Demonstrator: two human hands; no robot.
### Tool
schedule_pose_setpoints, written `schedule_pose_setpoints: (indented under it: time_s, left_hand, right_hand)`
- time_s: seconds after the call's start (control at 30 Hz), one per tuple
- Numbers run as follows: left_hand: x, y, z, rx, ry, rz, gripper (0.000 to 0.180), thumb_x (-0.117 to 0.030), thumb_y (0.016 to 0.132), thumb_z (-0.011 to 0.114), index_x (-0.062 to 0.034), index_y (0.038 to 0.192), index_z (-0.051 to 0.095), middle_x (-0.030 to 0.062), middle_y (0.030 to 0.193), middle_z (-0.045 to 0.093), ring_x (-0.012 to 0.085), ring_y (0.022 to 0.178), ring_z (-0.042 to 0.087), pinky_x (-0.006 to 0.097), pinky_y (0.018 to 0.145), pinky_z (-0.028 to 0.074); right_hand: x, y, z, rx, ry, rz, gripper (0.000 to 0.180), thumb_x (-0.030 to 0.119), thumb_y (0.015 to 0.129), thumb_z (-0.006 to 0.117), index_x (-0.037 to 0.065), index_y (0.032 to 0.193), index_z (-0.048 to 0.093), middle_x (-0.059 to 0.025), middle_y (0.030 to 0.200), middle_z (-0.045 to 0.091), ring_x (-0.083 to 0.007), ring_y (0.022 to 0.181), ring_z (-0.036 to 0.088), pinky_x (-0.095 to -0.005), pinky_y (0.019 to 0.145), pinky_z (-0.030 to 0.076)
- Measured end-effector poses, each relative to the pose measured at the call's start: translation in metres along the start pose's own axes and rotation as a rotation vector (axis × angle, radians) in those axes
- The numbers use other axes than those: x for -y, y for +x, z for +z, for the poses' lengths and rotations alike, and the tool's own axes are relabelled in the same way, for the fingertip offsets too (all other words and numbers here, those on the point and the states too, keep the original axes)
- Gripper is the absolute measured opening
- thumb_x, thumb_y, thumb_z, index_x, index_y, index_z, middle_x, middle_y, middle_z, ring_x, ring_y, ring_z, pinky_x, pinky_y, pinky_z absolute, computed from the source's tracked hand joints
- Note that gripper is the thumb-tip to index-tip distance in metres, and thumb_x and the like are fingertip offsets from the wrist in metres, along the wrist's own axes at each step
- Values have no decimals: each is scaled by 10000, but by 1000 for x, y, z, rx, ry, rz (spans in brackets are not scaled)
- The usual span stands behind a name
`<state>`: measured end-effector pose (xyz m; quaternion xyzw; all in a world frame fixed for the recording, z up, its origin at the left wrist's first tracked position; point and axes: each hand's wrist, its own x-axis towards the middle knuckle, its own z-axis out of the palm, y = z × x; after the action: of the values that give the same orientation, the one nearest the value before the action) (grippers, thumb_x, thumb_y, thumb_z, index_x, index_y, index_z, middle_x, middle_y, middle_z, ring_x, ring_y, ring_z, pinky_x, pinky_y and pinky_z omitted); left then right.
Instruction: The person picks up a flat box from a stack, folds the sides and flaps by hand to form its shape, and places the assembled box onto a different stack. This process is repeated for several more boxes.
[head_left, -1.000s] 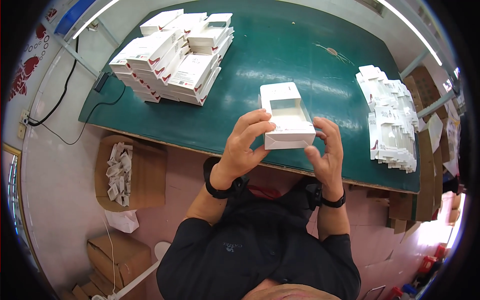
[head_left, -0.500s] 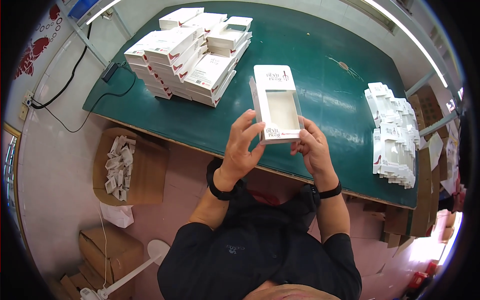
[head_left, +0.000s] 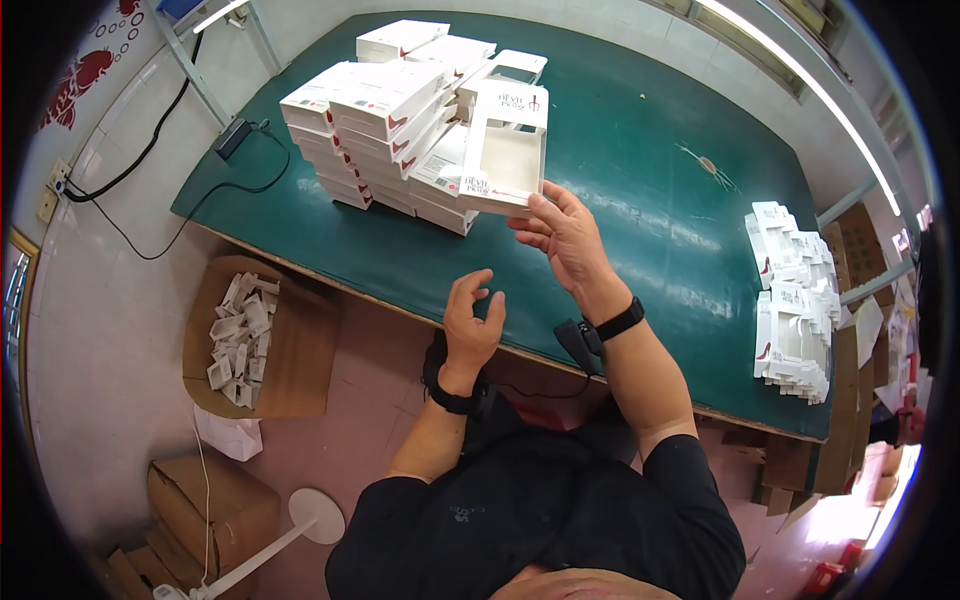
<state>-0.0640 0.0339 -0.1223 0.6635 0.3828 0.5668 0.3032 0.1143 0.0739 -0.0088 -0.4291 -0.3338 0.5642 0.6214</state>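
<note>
My right hand pinches the lower right corner of a white window box, held up in front of the stacked boxes. The box has a clear window framed in white card and dark print on its front. Behind it stand several piles of white boxes on the green table; the held box hides part of them. Near the table's front edge, my left hand is empty, its fingers apart and slightly curled.
Flat, unfolded white box blanks overlap at the right side of the table. Below the left edge, a cardboard carton holds small white pieces. A black power adapter with its cable lies at the table's left. Light tubes hang overhead.
My right hand has carried the window box left and away from me to the stacks. My left hand has let go of it and drawn back toward me.
</note>
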Motion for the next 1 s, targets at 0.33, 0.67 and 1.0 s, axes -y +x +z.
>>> schedule_pose_setpoints:
  time_s: [0.33, 0.67, 1.0]
  left_hand:
    - [-5, 2, -4, -2, -32, -5, 339, -20, 883, 757, -19, 1215, 684, 160, 1141, 713, 299, 949, 685, 370, 828, 567]
    - [-2, 3, -3, 9, -59, 2, 310, -22, 878, 767, -13, 1179, 698, 161, 1094, 721, 312, 923, 689, 373, 827, 567]
    - [0, 5, -4, 14, -43, 12, 304, -12, 874, 771, -11, 1169, 699, 164, 1087, 720, 321, 929, 697, 376, 823, 569]
  right_hand:
    - [-20, 35, 33, -26, -199, 29, 649, 368, 1024, 731, -10, 1492, 486, -100, 1079, 674, -142, 774, 706, -249, 643, 565]
    - [-33, 44, 38, -24, -218, -4, 721, 405, 1003, 756, -8, 1518, 468, -74, 998, 654, -87, 649, 632, -235, 583, 506]
    - [-35, 48, 50, -49, -175, -22, 820, 398, 980, 788, -38, 1555, 398, -59, 921, 652, -85, 628, 612, -236, 575, 487]
